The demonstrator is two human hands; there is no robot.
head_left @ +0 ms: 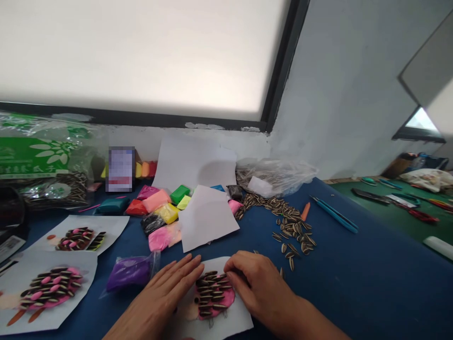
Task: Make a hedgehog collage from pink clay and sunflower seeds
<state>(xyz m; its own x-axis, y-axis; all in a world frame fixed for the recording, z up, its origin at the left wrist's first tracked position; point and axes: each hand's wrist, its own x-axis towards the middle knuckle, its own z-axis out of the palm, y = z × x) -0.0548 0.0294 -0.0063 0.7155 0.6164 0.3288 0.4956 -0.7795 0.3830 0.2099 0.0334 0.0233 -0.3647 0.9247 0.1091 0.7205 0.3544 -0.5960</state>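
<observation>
A pink clay hedgehog [228,299], its back set with rows of striped sunflower seeds [213,296], is on a white sheet of paper [237,326] in front of me. My left hand [161,295] lies flat with fingers stretched out along the left side of the sheet, over part of the hedgehog's head side. At the upper right edge of the hedgehog, my right hand [256,281] has thumb and index finger pinched together. Whatever is between those fingertips is hidden. Drawn legs show below the pink body.
Loose sunflower seeds [295,224] spill from a clear plastic bag [283,174]. Blue tweezers [334,215] lie at right. Purple clay [129,274] and several colored clay packs [159,200] sit beyond my left hand. Two finished-looking hedgehog pictures [71,309] lie left, below a seed bag [46,160].
</observation>
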